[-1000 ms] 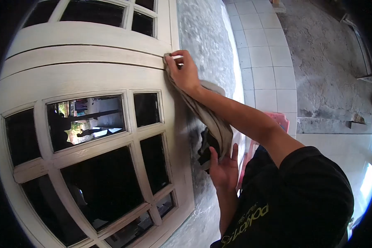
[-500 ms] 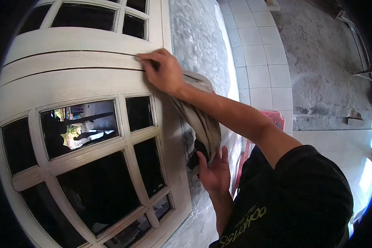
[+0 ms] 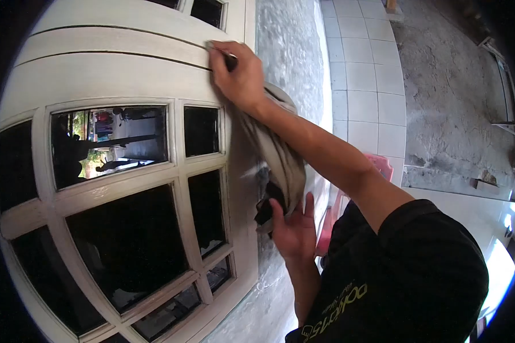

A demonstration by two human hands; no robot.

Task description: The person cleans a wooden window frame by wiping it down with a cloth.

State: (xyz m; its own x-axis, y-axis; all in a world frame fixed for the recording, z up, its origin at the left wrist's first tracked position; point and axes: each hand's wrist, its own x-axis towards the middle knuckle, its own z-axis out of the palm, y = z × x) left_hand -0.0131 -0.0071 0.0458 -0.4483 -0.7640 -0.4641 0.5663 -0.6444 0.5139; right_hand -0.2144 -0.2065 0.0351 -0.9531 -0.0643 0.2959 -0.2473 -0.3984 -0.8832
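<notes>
My right hand (image 3: 238, 74) is closed in a pinch, its fingertips at the grooved middle rail of the white wooden door (image 3: 109, 77). Something dark and small shows between its fingers; I cannot tell what it is. A beige cloth (image 3: 289, 171) hangs in folds beneath my right forearm. Its lower end, beside a black piece of fabric (image 3: 266, 211), comes down to my left hand (image 3: 294, 231). That hand has its palm up, with thumb and fingers apart around the cloth's end.
Dark glass panes (image 3: 129, 246) fill the door's frames, one with a reflection. A rough grey wall (image 3: 294, 51) runs alongside, then a strip of white tiles (image 3: 362, 77). A pink plastic chair (image 3: 383, 166) stands close behind my right arm. Bare concrete (image 3: 446, 97) lies farther off.
The view has shifted, so the door and its panes sit higher in the picture. My right hand stays pinched at the grooved rail; my left hand remains at the cloth's lower end.
</notes>
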